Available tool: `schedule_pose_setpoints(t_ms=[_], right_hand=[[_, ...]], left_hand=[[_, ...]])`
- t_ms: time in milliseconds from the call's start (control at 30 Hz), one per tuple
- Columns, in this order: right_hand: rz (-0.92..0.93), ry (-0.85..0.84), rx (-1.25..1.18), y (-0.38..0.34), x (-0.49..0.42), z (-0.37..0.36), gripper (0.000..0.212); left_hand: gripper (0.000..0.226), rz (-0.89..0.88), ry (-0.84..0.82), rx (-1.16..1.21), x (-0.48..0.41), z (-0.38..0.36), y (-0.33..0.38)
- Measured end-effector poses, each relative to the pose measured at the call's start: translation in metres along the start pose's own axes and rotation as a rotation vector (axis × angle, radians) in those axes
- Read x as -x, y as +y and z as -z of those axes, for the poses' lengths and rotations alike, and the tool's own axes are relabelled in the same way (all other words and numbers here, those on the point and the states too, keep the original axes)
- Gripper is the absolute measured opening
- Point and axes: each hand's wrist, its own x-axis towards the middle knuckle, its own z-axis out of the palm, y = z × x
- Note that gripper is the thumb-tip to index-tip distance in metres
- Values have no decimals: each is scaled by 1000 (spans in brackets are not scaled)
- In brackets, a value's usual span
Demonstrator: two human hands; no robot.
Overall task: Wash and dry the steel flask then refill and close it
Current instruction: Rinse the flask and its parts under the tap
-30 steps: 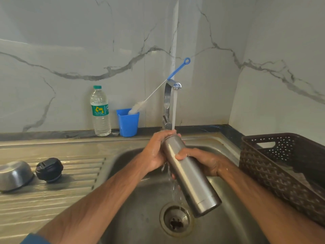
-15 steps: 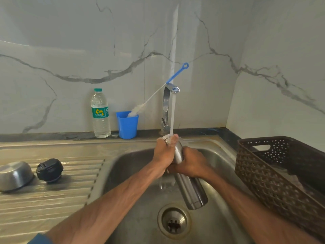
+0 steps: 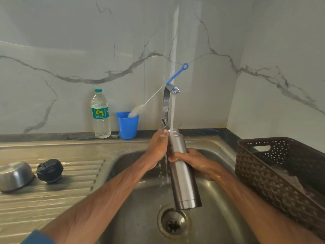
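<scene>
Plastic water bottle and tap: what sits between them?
Head view: a blue cup holding a bottle brush, between the plastic water bottle and the tap.
</scene>
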Motion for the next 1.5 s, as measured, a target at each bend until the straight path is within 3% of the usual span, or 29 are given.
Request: schedule_pose_setpoints(t_ms=[100,233,367,467,567,700,833,900,933,1000,1033,1100,1167,1300,1367,1500], right_hand=[[-15,31,67,4,-3,3,88],[-41,35,106,4,-4,4,77],[-46,18,102,5,-8,3,75],[-63,7,74,4,-9,1,70],[-85,5,34,4,-12,1,91],[-100,-11,-47,0,-9,3,86],[-200,-82,-75,-6,-5,12,96],[-274,-77,-98,-18,4,12,90],[-250,-61,-68,-23,5,9,77],[-204,-35,-67,-37,13,0,38],[-196,-43,-83,-41,15,-3,31],[-216,-220,-165,-58,23,-10,41],[-286,-343,-524,-80,41,-16,31],[-373,-406,-724,-84,31,-14,74],[-327,-360,-649,-90,26,-13,76],[-47,-88,-233,-97,29,-15,64]], left_hand=[[36,-22,-6,-81,-11,2,11],[18,-29,1,-140,-26,1,20],[21,-36,-20,-106,-34,2,16],[42,-64,-114,-135,-39,4,17],[54,-65,-158,-214,-46,9,18],[61,-106,-262,-355,-38,28,8],[98,-231,-360,-585,-4,51,-10],[103,-286,-476,-713,14,61,-15],[105,-308,-502,-759,20,65,-19],[106,-386,-466,-773,31,66,-26],[103,-436,-413,-734,37,67,-29],[90,-518,-297,-614,48,68,-30],[82,-536,-237,-585,54,73,-24],[81,-425,-179,-641,54,85,-20],[74,-364,-164,-570,56,86,-16],[67,-197,-173,-391,55,90,-6]])
